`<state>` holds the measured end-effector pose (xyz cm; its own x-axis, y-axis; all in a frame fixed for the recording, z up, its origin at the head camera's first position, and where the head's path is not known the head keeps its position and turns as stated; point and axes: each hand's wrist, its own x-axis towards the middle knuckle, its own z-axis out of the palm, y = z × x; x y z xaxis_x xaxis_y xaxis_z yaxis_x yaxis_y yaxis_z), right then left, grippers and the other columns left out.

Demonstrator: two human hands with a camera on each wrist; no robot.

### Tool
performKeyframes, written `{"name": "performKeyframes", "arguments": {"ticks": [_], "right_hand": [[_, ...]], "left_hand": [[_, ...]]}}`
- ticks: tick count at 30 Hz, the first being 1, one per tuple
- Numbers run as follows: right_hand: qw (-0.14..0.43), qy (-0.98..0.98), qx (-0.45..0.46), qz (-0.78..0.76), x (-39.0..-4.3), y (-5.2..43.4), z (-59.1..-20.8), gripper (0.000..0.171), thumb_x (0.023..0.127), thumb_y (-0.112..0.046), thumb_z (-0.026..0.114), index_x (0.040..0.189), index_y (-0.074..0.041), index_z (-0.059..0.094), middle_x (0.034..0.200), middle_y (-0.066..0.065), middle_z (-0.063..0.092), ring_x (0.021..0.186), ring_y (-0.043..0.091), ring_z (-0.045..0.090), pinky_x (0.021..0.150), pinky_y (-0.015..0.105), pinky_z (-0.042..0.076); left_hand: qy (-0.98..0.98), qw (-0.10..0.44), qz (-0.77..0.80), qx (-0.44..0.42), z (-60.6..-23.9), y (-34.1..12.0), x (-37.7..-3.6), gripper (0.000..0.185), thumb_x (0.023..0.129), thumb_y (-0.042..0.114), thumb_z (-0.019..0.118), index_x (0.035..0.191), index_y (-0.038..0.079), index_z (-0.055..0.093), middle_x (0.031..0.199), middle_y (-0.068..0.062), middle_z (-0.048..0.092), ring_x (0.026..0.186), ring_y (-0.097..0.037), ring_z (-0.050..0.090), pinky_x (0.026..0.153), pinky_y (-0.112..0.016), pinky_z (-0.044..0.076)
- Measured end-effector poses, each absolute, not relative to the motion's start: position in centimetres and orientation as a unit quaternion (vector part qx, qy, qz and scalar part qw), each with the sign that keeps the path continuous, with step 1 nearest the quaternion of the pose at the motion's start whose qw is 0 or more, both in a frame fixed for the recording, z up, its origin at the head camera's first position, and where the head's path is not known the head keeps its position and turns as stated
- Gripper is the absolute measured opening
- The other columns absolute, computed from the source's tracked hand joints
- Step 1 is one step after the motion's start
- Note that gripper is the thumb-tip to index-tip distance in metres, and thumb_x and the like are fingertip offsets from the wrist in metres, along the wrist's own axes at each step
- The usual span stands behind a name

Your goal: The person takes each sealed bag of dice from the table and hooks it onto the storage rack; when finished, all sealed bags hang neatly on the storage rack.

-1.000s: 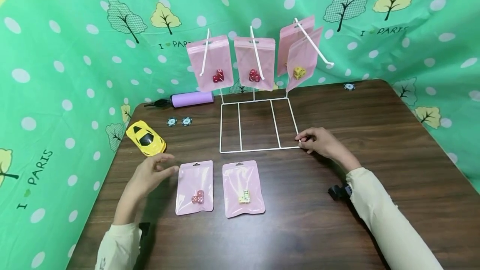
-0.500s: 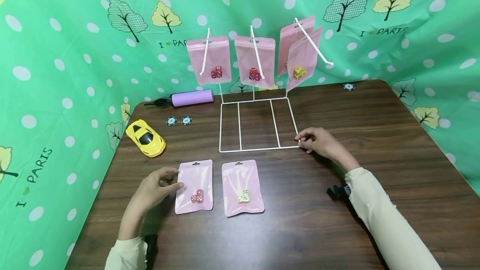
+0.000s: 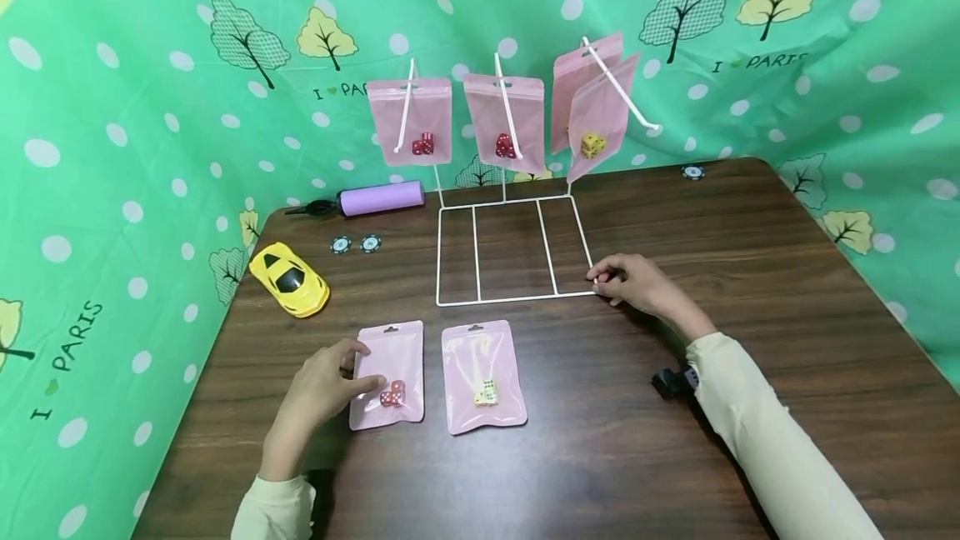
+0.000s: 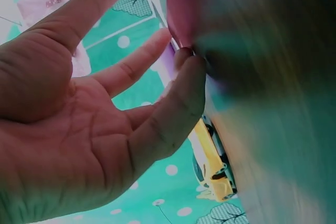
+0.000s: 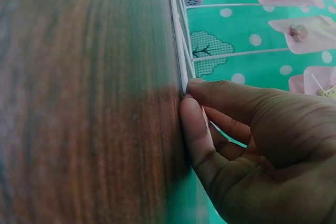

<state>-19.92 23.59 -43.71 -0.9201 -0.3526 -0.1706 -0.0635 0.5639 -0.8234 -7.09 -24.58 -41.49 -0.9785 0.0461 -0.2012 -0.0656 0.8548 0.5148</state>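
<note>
My left hand (image 3: 322, 382) is over the left side of a pink zip bag (image 3: 405, 357) with red dice inside, lying flat on the table. Its thumb and fingers are spread apart, and whether they press the bag I cannot tell. To the right lies a second pink zip bag (image 3: 461, 357), holding pale yellow dice. With thumb and fingers, my right hand (image 3: 637, 283) pinches the near right corner of a white wire display rack (image 3: 517, 299). From the rack's hooks hang a left bag (image 3: 382, 119) and a middle bag (image 3: 487, 115) with red dice, plus two on the right hook (image 3: 622, 86).
A yellow toy car (image 3: 307, 294) stands at the left. Behind it lie a purple hand pump (image 3: 382, 197) and two poker chips (image 3: 371, 243). Another chip (image 3: 693, 172) sits at the far right of the table. A green patterned cloth (image 3: 172, 40) surrounds the table.
My left hand has moved right and toward me, from beside the toy car to over the left flat bag. The hanging left bag has swung slightly. My right hand stays at the rack's corner.
</note>
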Motion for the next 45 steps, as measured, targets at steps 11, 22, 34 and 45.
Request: {"name": "performKeyframes", "arguments": {"ticks": [11,22,34,45], "right_hand": [[0.156,0.87,-0.122,-0.451,-20.1,23.6,-43.9,0.025,0.104,-0.003,0.069,0.125,0.011,0.069,0.107,0.017,0.065,0.081,0.02,0.065,0.068,0.029,0.059],[0.153,0.873,-0.122,-0.446,-20.0,23.7,-43.8,0.026,0.105,-0.004,0.069,0.126,0.012,0.068,0.107,0.017,0.065,0.08,0.019,0.066,0.067,0.03,0.059],[0.155,0.872,-0.116,-0.449,-20.0,23.6,-43.7,0.026,0.105,-0.003,0.068,0.126,0.011,0.069,0.107,0.017,0.065,0.082,0.02,0.065,0.068,0.03,0.059],[0.157,0.871,-0.116,-0.451,-19.8,23.7,-44.0,0.025,0.105,-0.002,0.067,0.126,0.012,0.069,0.107,0.018,0.065,0.082,0.02,0.065,0.068,0.03,0.059]], "left_hand": [[0.943,0.133,0.304,-0.015,-41.6,-24.1,-6.9,0.044,0.085,0.021,0.095,0.118,0.006,0.069,0.081,-0.002,0.067,0.072,-0.018,0.059,0.066,-0.037,0.048],[0.925,0.138,0.354,0.013,-41.8,-24.4,-6.9,0.032,0.084,0.007,0.092,0.106,0.007,0.07,0.083,-0.001,0.065,0.074,-0.017,0.059,0.065,-0.035,0.05],[0.913,0.162,0.372,0.029,-41.8,-24.6,-6.9,0.014,0.087,-0.002,0.085,0.093,0.004,0.074,0.082,-0.002,0.067,0.074,-0.017,0.059,0.064,-0.032,0.051],[0.914,0.117,0.385,0.056,-39.1,-26.1,-7.3,0.011,0.094,0.001,0.08,0.104,0.002,0.079,0.108,-0.011,0.076,0.084,-0.018,0.061,0.073,-0.029,0.051]]}}
